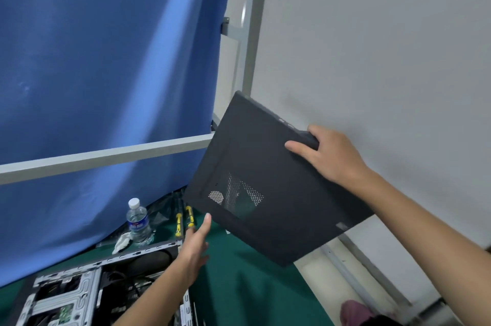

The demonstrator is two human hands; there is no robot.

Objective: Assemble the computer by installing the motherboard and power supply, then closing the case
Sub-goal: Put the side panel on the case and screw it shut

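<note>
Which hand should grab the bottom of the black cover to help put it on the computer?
Probably the left hand: it is open and reaching up close to the lower edge of the side panel. The right hand already grips the panel's top edge, above the open case.

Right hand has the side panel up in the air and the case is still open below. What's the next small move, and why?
Probably bring the left hand up to take the side panel's lower edge. Only the right hand grips it, at one corner, and it hangs tilted above the green table. The left hand is open, fingers reaching toward it. With two hands it can be lowered squarely over the open case.
</note>
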